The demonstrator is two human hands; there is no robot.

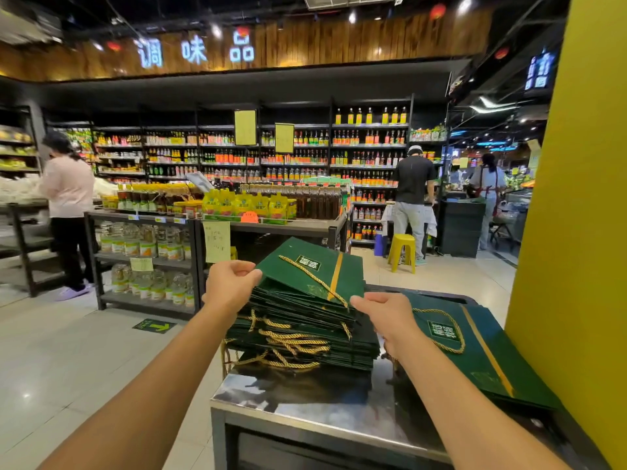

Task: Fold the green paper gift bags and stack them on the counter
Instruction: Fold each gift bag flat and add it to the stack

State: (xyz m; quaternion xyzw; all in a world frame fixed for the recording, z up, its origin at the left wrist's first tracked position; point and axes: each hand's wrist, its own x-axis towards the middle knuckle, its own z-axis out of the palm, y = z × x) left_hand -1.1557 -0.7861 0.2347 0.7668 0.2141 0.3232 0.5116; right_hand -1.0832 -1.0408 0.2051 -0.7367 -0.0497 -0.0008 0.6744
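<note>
A tall stack of flat green paper gift bags (305, 340) with gold rope handles sits on a shiny steel counter (305, 398). The top bag (312, 269) is lifted and tilted up off the stack. My left hand (230, 283) pinches its left edge. My right hand (383, 313) pinches its near right corner. To the right lies another green bag (481, 351), flat on the counter beside a yellow pillar, with its gold handle on top.
The yellow pillar (576, 232) rises at the right. Shop shelves with bottles and jars (146, 256) stand ahead on the left. A yellow stool (402, 251) and three people (412, 195) stand further back in the aisle.
</note>
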